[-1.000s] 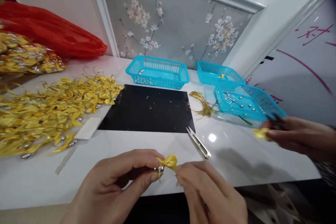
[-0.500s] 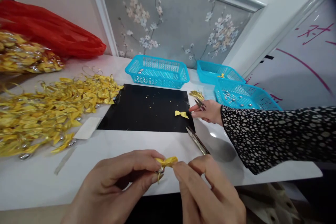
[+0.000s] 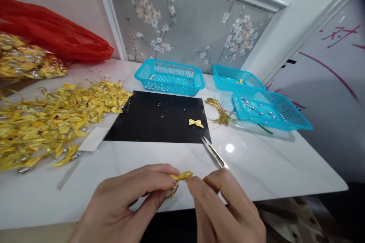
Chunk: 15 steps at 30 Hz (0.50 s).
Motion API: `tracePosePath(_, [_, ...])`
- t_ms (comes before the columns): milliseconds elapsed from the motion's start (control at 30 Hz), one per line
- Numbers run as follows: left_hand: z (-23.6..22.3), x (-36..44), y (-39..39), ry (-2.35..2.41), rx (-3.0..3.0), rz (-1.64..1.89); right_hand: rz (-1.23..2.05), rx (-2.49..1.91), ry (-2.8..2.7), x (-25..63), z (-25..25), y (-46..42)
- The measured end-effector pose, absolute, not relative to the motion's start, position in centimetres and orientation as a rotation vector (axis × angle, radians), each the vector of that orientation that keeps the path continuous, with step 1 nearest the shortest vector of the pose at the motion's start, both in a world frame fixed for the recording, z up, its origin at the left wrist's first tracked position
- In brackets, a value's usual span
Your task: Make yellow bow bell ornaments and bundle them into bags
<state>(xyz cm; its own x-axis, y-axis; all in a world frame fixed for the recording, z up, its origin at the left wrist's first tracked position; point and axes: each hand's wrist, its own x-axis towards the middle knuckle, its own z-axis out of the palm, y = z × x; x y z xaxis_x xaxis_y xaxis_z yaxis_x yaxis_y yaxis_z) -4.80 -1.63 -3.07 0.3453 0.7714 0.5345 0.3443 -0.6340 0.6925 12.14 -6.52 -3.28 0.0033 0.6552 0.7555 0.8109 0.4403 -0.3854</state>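
Observation:
My left hand (image 3: 128,205) and my right hand (image 3: 228,212) meet over the near edge of the white table (image 3: 265,167). Both pinch one small yellow ribbon bow (image 3: 180,177), the left from the left side, the right from the right. A little silver bell hangs under the bow by my left fingertips. A second yellow bow (image 3: 196,122) lies loose on the right part of the black mat (image 3: 159,117). Silver thread snips (image 3: 214,152) lie just beyond my right hand.
A heap of finished yellow bows (image 3: 54,117) covers the left of the table. Behind it sit a clear bag of bows (image 3: 25,59) and a red bag (image 3: 54,34). Three turquoise baskets (image 3: 171,78) (image 3: 238,78) (image 3: 268,112) stand at the back. Gold threads (image 3: 218,112) lie by the mat.
Another person's hand in a dotted sleeve reached in from the right, left a bow on the black mat and has withdrawn out of view. My hands keep hold of the bow.

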Motion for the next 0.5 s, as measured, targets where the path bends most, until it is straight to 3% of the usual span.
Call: tracePosePath(500, [-2.99,-4.81,-1.69,0.981,2.222,1.237,-0.204,-1.301,-1.702,12.05,-3.26,-6.52])
